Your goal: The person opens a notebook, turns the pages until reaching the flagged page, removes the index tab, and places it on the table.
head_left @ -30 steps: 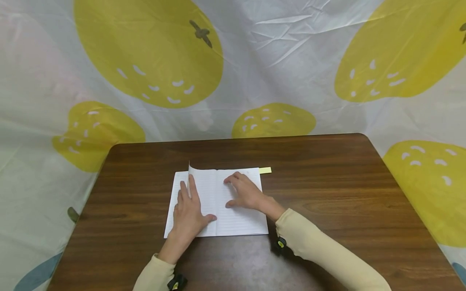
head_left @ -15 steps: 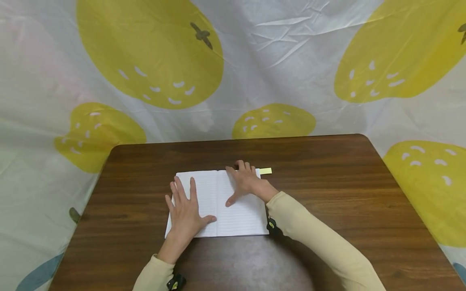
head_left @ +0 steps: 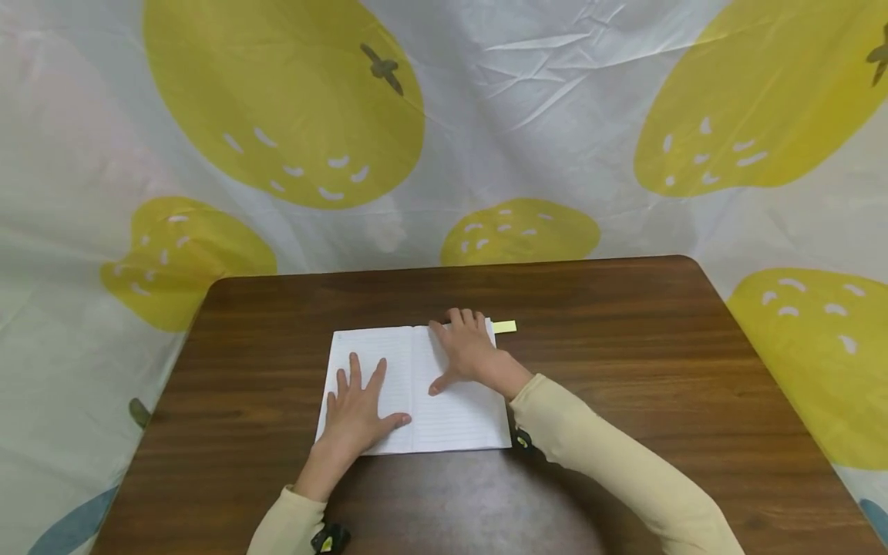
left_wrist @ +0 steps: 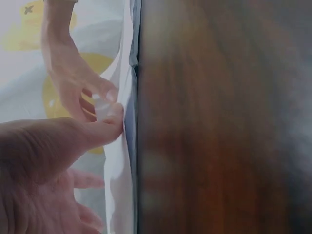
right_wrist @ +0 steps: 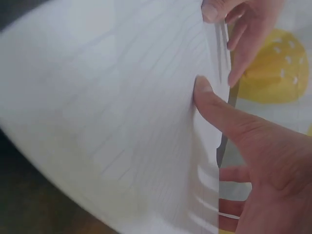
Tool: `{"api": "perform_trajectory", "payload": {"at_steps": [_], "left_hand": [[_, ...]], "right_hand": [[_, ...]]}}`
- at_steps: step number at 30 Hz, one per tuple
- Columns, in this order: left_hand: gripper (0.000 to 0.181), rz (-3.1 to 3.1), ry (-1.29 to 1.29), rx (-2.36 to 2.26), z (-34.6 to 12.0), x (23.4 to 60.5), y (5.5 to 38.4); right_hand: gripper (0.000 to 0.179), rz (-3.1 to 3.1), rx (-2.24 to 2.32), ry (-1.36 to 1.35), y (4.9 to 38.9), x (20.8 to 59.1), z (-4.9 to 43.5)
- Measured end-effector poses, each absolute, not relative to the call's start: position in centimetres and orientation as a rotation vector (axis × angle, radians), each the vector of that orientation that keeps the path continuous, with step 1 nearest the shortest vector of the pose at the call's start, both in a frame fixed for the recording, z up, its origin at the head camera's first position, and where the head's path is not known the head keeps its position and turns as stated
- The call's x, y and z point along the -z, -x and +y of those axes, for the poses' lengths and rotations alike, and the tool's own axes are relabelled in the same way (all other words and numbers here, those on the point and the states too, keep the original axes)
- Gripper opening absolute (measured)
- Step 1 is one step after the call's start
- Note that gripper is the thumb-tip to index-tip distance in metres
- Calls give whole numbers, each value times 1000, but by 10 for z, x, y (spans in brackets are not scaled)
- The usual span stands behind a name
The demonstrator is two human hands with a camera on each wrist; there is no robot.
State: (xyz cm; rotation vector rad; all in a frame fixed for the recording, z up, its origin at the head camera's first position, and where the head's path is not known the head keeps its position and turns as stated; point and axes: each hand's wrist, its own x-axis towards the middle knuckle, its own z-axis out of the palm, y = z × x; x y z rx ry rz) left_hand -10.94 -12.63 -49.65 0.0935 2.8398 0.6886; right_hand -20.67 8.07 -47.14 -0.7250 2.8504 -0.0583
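An open notebook [head_left: 465, 424] with lined white pages lies near the middle of the table. Spread over its left page is my left hand [head_left: 352, 416], fingers apart, thumb stretched towards the centre fold. My right hand [head_left: 470, 353] rests at the top of the right page, its fingertips at the upper edge and its thumb down on the lines. In the right wrist view, the right thumb [right_wrist: 207, 95] touches the page while the other fingers are partly hidden beyond the page edge. A pale yellow sticky tab [head_left: 505, 327] juts from the notebook's upper right corner.
The brown wood-grain table [head_left: 659, 370] has rounded far corners. Behind it hangs a white cloth [head_left: 527, 139] printed with large yellow fruit. Both forearms wear cream sleeves [head_left: 610, 455] with small black devices at the wrists.
The raised left-hand page has come down flat, and my left hand has shifted from its outer edge onto it. My right hand has moved up to the right page's top edge.
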Motion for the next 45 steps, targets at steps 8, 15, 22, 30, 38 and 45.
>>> {"api": "perform_trajectory", "payload": {"at_steps": [8,15,22,30,38,45], "left_hand": [[90,2809,-97,-688,-129,501,107],[90,2803,-90,-684,-130,500,108],[88,2808,-91,-661,-129,498,106],[67,2841,-335,-645,-125,498,104],[55,2839,-462,-604,-123,501,104],[55,2837,-473,-595,-124,497,103]], "right_hand": [[104,2915,118,672,197,474,107],[96,2963,213,630,191,477,132],[90,3023,403,711,184,487,148],[84,2978,756,718,174,498,159],[85,3000,867,661,160,502,161],[77,3031,905,653,149,501,157]]}}
